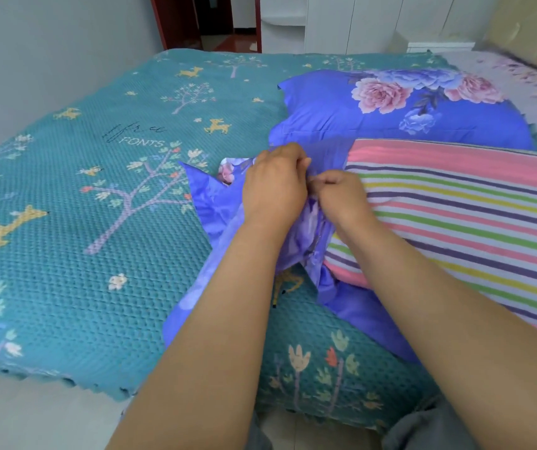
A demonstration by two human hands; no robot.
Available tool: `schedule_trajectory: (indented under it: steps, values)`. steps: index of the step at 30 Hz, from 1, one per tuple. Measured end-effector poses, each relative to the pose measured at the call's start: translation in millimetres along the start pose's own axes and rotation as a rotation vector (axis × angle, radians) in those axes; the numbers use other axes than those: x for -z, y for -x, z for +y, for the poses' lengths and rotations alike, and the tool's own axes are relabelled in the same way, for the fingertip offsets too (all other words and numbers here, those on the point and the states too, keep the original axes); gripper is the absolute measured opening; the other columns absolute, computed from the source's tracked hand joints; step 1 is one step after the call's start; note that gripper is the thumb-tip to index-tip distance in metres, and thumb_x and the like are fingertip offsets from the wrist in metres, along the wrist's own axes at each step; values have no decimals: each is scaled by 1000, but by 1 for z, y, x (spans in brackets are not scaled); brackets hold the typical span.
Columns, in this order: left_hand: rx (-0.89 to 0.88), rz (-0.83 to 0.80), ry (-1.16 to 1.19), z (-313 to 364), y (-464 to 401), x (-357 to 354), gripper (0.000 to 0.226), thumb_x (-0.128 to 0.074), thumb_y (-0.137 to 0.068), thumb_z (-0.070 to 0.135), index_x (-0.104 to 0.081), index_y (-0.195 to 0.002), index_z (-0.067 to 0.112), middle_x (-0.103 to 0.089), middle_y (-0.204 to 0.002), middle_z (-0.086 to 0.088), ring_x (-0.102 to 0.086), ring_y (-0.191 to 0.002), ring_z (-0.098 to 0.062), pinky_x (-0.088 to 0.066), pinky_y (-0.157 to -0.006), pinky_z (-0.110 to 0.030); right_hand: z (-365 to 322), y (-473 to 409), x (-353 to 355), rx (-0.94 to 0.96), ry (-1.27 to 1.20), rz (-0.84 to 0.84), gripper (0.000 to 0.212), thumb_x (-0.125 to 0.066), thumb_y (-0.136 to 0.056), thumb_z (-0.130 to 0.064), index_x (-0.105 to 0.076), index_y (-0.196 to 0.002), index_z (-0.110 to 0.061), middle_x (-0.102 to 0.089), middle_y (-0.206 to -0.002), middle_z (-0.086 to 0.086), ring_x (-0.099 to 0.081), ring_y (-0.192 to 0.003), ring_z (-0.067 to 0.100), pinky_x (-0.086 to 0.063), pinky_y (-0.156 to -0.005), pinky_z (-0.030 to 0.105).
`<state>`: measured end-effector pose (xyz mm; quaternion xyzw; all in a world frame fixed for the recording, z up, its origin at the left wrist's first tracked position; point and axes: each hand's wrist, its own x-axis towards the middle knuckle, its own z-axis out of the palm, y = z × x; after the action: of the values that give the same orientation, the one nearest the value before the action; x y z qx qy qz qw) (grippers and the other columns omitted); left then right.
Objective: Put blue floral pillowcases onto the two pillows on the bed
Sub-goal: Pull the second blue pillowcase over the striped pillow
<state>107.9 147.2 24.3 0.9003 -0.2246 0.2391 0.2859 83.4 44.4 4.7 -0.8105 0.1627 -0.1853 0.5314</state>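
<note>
A striped pillow (462, 216) in pink, green, yellow and purple lies bare at the right on the bed. A loose blue floral pillowcase (215, 216) is bunched at its left end. My left hand (273, 186) and my right hand (341, 196) meet there, both with curled fingers pinching the pillowcase fabric at the pillow's end. Behind them lies a second pillow (400, 108), covered in a blue floral pillowcase with pink and blue flowers.
The bed carries a teal bedspread (81, 177) with deer and tree patterns; its near edge runs along the bottom. A floral sheet (504, 73) and padded headboard (533, 30) are at the far right. A white wardrobe (374, 21) and a doorway (208, 21) stand behind the bed.
</note>
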Motion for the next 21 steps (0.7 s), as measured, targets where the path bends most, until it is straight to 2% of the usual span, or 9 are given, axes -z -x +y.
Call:
schedule_trajectory:
  steps: [4, 6, 8, 10, 12, 13, 15, 18, 21]
  values:
    - [201, -86, -71, -27, 3, 1, 47, -44, -90, 55, -51, -115, 16, -59, -119, -12, -49, -113, -36, -40, -94, -43, -3, -12, 21, 6, 15, 243, 38, -50, -92, -22, -37, -57, -17, -38, -57, 0, -39, -66, 21, -31, -64, 31]
    - [347, -226, -41, -40, 4, 9, 63, -34, -89, 65, -52, -117, 12, -56, -126, -16, -49, -119, -36, -39, -99, -43, -3, -12, 27, -72, -170, 259, 32, -46, -87, -21, -34, -58, -21, -36, -58, -1, -36, -61, 21, -32, -60, 33]
    - [440, -393, 70, -48, 5, 18, 64, -31, -91, 65, -60, -104, 9, -62, -114, -15, -56, -109, -30, -41, -90, -34, -2, -8, 31, -245, -451, 215, 26, -45, -88, -17, -40, -63, -21, -42, -64, -2, -40, -57, 18, -37, -56, 29]
    - [441, -459, 232, -52, 8, 24, 49, -44, -91, 58, -59, -80, 12, -60, -78, -7, -56, -77, -23, -40, -69, -26, 0, -4, 30, -307, -497, 172, 27, -45, -93, -14, -45, -67, -20, -44, -66, -2, -43, -57, 15, -39, -56, 28]
    - [397, -425, 331, -57, 13, 28, 32, -61, -87, 42, -56, -69, 16, -50, -62, 2, -44, -58, -12, -35, -56, -19, 5, -3, 29, -127, -251, 164, 31, -44, -94, -14, -43, -63, -19, -39, -60, -1, -37, -55, 14, -33, -54, 27]
    - [382, -406, 347, -59, 14, 28, 25, -67, -85, 34, -58, -68, 18, -51, -62, 4, -44, -57, -9, -36, -58, -20, 4, 0, 26, -18, -73, 127, 28, -44, -95, -15, -43, -67, -19, -38, -61, -2, -36, -56, 13, -31, -53, 26]
    - [361, -379, 290, -63, 14, 31, 18, -69, -83, 26, -62, -67, 21, -60, -67, 2, -52, -65, -12, -40, -67, -25, 2, 12, 23, 124, 110, 6, 7, -45, -97, -18, -51, -94, -19, -48, -77, -4, -44, -68, 12, -33, -58, 23]
    - [319, -290, 84, -66, 8, 37, 15, -65, -85, 26, -69, -75, 17, -67, -84, -8, -60, -82, -24, -43, -70, -29, -1, 25, 22, 298, 275, -151, 45, -51, -96, -27, -35, -138, -27, -60, -113, 7, -57, -93, 27, -44, -80, 31]
    - [253, -161, -85, -63, -2, 38, 21, -55, -88, 25, -70, -83, 12, -63, -97, -16, -59, -92, -34, -43, -70, -32, -1, 24, 20, 312, 464, -218, 48, -58, -90, -36, -42, -136, -33, -61, -124, 4, -58, -105, 29, -44, -86, 33]
